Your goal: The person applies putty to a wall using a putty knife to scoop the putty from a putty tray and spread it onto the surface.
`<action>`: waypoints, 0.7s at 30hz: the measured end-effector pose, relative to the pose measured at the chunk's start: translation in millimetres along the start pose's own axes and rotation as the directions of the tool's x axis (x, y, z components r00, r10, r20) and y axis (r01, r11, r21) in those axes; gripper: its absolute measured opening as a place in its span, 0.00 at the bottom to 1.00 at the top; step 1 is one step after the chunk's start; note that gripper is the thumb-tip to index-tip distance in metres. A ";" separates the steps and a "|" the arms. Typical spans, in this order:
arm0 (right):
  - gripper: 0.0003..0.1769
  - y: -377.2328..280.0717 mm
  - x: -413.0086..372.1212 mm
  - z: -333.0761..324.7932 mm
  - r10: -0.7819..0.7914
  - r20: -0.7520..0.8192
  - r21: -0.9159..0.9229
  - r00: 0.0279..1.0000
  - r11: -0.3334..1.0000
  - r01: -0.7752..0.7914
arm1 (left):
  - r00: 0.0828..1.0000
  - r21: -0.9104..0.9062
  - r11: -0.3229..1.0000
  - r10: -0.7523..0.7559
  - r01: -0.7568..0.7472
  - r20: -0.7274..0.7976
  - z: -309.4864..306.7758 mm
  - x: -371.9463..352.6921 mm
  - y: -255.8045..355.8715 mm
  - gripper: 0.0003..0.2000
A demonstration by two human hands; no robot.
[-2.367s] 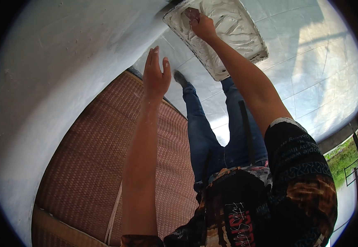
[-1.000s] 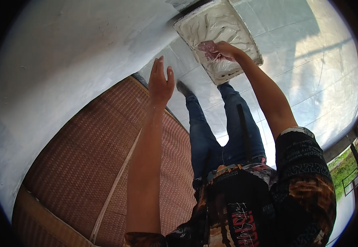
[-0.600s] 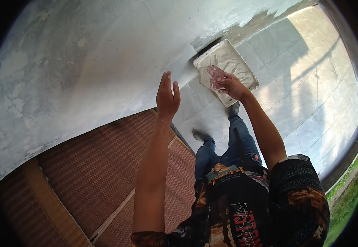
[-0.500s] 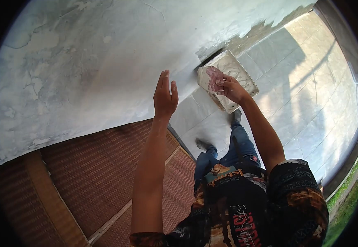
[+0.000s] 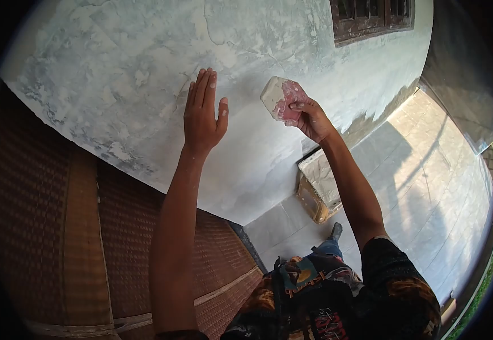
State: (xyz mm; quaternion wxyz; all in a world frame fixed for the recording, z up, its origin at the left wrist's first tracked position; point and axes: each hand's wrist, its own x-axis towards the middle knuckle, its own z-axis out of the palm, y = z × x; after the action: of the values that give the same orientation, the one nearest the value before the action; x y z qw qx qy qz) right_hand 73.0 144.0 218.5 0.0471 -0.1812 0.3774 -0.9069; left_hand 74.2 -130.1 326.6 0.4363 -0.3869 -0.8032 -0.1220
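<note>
My right hand grips a flat pinkish-red putty spreader, thumb across its face. Thick white putty covers the spreader's left side, held up in front of the patchy white wall. My left hand is raised before the same wall, fingers stretched upward and thumb apart, with nothing in it. White specks mark its fingertips. Below my right hand, a rectangular tub of white putty sits on the floor at the foot of the wall, partly hidden by my right forearm.
Woven brown panels with wooden strips adjoin the wall at the lower left. A brown-framed window is set in the wall at the top. Grey tiles cover the floor, partly sunlit. My foot stands near the tub.
My right hand has lifted the putty-loaded spreader from over the tub to in front of the wall. My left hand has moved up and left. The view has tilted up, bringing the window in.
</note>
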 end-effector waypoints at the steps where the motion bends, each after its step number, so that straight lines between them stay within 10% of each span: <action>1: 0.24 -8.6 8.5 20.9 -0.017 0.024 -0.014 1.000 1.000 0.017 | 0.999 0.044 0.999 0.033 -0.032 -0.024 -16.6 8.7 -7.7 0.25; 21: 0.18 -156.7 139.4 281.3 -0.286 0.304 -0.372 0.909 0.843 0.390 | 0.938 0.427 0.898 0.235 -0.109 -0.254 -198.0 136.4 -94.9 0.28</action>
State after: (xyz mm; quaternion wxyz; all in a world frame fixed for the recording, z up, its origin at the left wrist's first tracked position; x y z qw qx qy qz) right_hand 53.8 36.7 551.9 -0.1106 -0.3577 0.5188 -0.7685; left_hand 81.6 -229.1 565.2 0.6327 -0.3349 -0.6976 0.0298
